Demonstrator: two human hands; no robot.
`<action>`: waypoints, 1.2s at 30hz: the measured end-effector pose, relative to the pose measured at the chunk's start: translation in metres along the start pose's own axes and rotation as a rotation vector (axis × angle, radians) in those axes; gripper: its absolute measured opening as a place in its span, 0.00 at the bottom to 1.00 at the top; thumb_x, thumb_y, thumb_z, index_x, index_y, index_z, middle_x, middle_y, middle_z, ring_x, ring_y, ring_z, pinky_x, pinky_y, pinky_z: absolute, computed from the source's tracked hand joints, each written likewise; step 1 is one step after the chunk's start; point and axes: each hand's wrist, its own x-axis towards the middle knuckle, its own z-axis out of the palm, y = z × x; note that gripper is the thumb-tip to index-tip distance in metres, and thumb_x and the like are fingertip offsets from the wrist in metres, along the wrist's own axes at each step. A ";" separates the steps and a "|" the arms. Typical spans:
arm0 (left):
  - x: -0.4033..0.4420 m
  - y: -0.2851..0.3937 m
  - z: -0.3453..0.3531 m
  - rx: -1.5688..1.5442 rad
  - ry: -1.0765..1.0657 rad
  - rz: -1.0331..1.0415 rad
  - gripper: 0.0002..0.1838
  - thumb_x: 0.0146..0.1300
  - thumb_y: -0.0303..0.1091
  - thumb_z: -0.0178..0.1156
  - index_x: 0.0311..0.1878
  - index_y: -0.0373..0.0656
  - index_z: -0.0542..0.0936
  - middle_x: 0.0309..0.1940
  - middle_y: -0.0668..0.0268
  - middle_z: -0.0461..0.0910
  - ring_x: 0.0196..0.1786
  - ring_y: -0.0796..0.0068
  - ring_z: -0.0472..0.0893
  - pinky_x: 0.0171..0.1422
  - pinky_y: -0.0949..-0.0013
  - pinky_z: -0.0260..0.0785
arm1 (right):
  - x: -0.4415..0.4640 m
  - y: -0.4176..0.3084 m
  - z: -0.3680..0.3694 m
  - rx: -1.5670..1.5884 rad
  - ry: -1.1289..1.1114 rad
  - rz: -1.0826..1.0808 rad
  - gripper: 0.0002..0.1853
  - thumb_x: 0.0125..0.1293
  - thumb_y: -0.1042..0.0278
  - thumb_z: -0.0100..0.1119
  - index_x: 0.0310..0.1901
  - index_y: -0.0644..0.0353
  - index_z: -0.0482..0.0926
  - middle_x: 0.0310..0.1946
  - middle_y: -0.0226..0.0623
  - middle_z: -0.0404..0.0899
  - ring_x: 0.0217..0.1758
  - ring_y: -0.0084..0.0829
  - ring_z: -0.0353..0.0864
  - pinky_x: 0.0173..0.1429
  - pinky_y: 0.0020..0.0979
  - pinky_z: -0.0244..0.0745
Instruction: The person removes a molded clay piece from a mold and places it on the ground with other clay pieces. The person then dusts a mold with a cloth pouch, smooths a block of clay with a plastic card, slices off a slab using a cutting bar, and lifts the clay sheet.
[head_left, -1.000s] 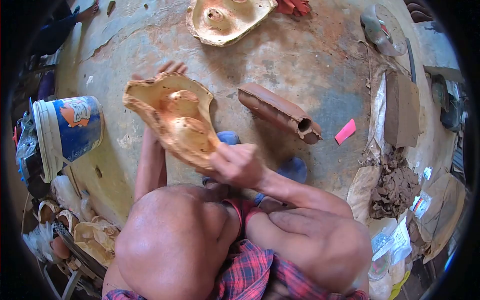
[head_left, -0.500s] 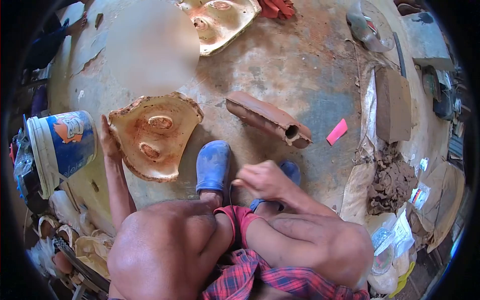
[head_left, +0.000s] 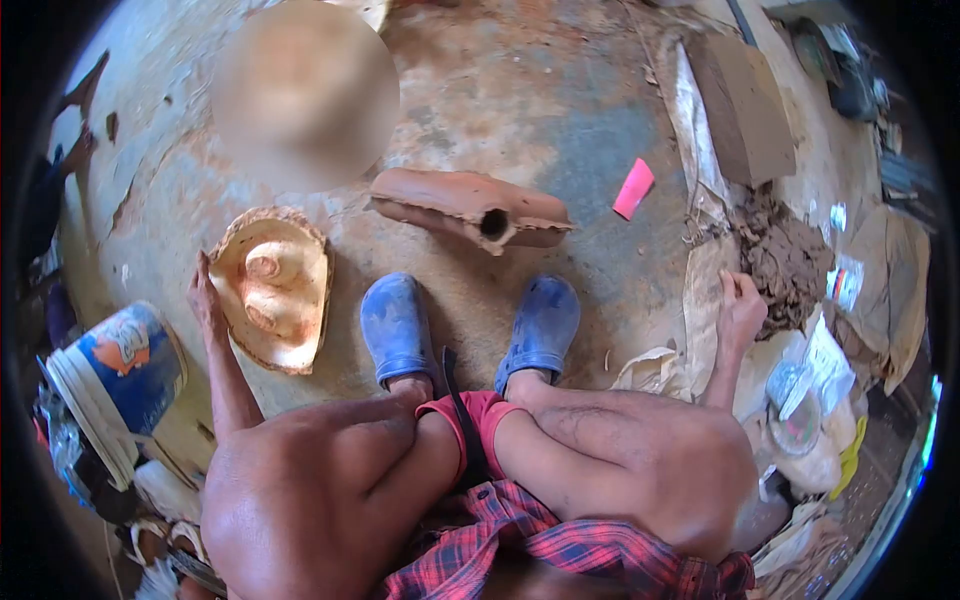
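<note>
On the left, a cream mould [head_left: 290, 325] with a rough brown rim and two raised rounded forms inside stands tilted on its edge. My left hand [head_left: 207, 298] grips its left rim, with part of the fingers hidden behind it. On the right, my right hand [head_left: 741, 310] is closed over a pale cloth [head_left: 708, 310] beside a heap of dark clay [head_left: 785, 255]. Its fingertips are pinched together, and what they hold, if anything, cannot be made out. A hollow brown clay piece [head_left: 470, 207] with a round hole lies on the floor ahead of my feet.
A pink strip [head_left: 633, 188] lies on the floor. At the right stands a large clay block [head_left: 745, 108], with plastic packets [head_left: 820, 365] nearer me. A blue and white bucket [head_left: 130, 375] leans at the left. My blue clogs [head_left: 397, 325] are in the middle.
My right hand has moved from in front of my knees out to the cloth by the clay heap. The mould in my left hand has tilted more upright. The view has shifted.
</note>
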 end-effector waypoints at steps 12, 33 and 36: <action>-0.116 0.199 0.052 0.178 -0.265 0.914 0.40 0.55 0.32 0.80 0.73 0.41 0.77 0.72 0.55 0.79 0.74 0.56 0.77 0.79 0.54 0.67 | -0.014 -0.212 0.026 0.820 -0.237 -0.657 0.38 0.54 0.60 0.84 0.67 0.64 0.80 0.64 0.50 0.82 0.68 0.49 0.82 0.73 0.46 0.76; -0.215 0.285 0.148 -0.132 -0.809 1.300 0.54 0.53 0.28 0.81 0.83 0.42 0.63 0.56 0.60 0.90 0.72 0.55 0.80 0.74 0.53 0.75 | -0.026 -0.277 0.034 0.938 -0.113 -0.908 0.33 0.51 0.61 0.83 0.59 0.62 0.84 0.57 0.42 0.86 0.61 0.46 0.86 0.67 0.48 0.77; -0.212 0.280 0.147 -0.157 -0.864 1.234 0.53 0.51 0.31 0.82 0.82 0.46 0.66 0.65 0.61 0.85 0.72 0.53 0.79 0.82 0.46 0.65 | -0.025 -0.273 0.038 0.899 -0.090 -0.924 0.40 0.48 0.58 0.85 0.64 0.62 0.82 0.60 0.45 0.85 0.63 0.46 0.84 0.67 0.48 0.77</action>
